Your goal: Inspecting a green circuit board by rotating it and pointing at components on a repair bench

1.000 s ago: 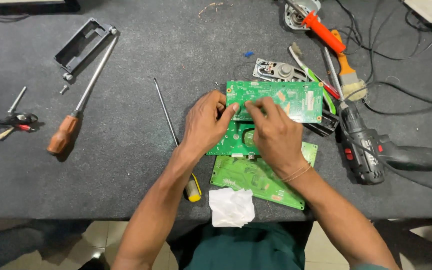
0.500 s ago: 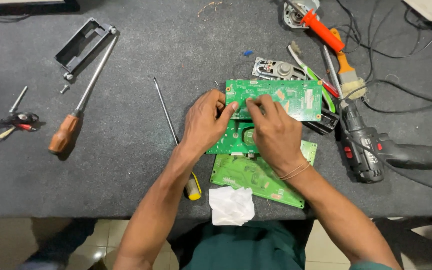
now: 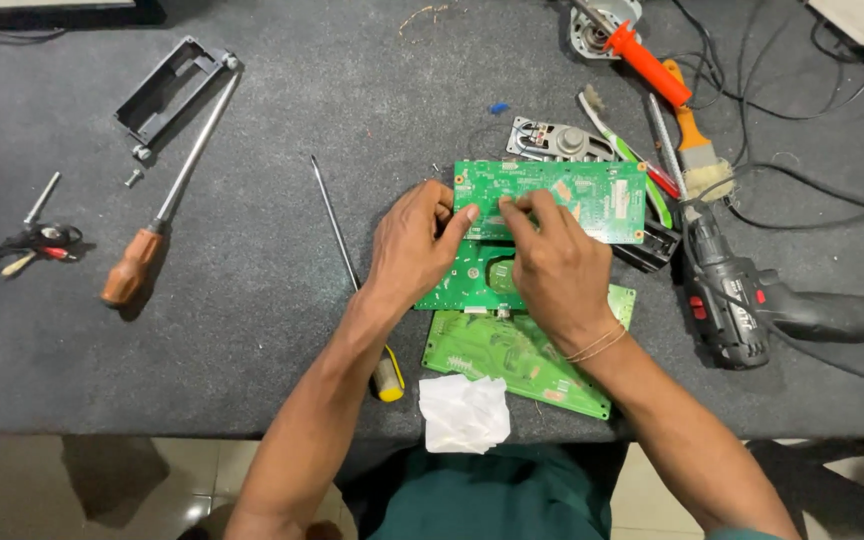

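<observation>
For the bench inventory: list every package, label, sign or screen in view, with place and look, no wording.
Pale rectangular sticker: on the top green circuit board, beside the right hand.
Small label patch: on the dark drill body, right of the boards; too small to detail.
No packages, signs or screens show.

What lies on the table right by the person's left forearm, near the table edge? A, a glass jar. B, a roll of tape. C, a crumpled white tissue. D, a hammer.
C: a crumpled white tissue lies at the table's near edge, beside the left forearm and just below the lowest green circuit board.
</observation>
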